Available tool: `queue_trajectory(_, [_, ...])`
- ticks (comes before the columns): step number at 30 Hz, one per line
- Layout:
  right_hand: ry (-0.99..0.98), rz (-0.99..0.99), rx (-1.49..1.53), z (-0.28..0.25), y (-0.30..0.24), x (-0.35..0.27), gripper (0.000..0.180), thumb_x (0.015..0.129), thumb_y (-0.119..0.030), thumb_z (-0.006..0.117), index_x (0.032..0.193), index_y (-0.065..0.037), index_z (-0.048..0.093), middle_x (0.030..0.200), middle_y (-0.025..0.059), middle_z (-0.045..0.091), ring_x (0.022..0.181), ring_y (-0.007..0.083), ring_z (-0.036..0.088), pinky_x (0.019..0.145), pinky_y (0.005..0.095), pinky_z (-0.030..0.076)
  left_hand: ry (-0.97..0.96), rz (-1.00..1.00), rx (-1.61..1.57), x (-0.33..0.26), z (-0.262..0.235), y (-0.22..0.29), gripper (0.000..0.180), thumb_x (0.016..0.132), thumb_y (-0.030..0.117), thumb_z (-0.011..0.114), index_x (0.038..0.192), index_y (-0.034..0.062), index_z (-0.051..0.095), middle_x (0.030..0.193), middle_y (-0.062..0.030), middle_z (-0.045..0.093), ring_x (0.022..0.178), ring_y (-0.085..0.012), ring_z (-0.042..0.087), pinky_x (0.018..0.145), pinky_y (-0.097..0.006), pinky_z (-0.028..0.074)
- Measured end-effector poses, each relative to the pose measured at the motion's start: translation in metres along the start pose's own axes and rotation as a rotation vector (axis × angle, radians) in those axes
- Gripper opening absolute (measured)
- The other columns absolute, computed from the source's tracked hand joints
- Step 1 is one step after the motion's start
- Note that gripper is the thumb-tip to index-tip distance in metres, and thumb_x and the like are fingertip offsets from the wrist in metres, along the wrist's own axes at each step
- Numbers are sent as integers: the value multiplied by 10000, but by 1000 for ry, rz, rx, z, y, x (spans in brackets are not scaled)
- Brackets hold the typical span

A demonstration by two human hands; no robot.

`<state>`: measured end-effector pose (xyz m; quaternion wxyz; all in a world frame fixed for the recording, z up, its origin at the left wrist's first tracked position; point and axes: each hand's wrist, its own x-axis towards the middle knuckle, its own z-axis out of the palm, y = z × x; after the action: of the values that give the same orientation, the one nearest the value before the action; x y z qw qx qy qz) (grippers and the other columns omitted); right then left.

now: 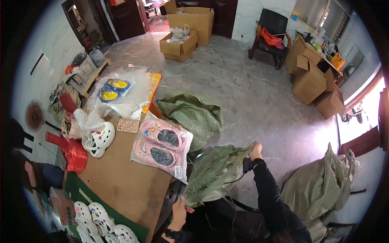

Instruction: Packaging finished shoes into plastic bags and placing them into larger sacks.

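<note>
A crumpled green woven-plastic sack (221,168) hangs just to the right of the brown flat-topped table (125,178), stretched between two bare hands. The left hand (179,212), close to the table's near right corner, pinches the sack's near edge between its fingers. The right hand (255,150), farther right of the table, has its fingers curled tight around the sack's far corner; whether its fingertips meet I cannot tell. On the table's right side lies a pair of pink charm-covered clogs in a clear plastic bag (152,144); toward the table's left edge sits a white charm-studded clog (99,140). Another green woven sack (194,117) slumps beyond the table's right edge
</note>
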<state>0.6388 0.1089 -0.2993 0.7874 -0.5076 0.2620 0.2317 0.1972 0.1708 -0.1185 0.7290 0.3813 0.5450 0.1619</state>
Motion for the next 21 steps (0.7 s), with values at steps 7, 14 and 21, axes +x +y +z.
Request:
queue_trajectory(7, [-732, 205, 40, 119, -101, -164, 219, 792, -186, 378, 602, -112, 299, 516, 21, 278, 495, 159, 298, 550, 298, 320, -56, 138, 316, -31, -22, 39, 347, 922, 289, 419, 823, -22, 536, 575, -76, 547, 466, -141, 548, 445, -234, 423])
queue_trajectory(14, [-532, 234, 42, 45, -78, -168, 250, 754, -186, 369, 534, -115, 276, 494, 21, 251, 476, 166, 275, 569, 301, 314, 176, 13, -48, -62, -46, -9, 419, 926, 316, 394, 838, -63, 552, 634, -104, 590, 493, -165, 571, 451, -264, 459])
queue_trajectory(21, [-346, 275, -31, 6, -28, -107, 227, 729, -183, 418, 542, -107, 316, 508, 52, 325, 490, 189, 338, 565, 322, 352, -17, -167, 24, -54, -49, -25, 441, 929, 327, 379, 906, -81, 543, 663, -127, 599, 542, -208, 605, 503, -284, 481])
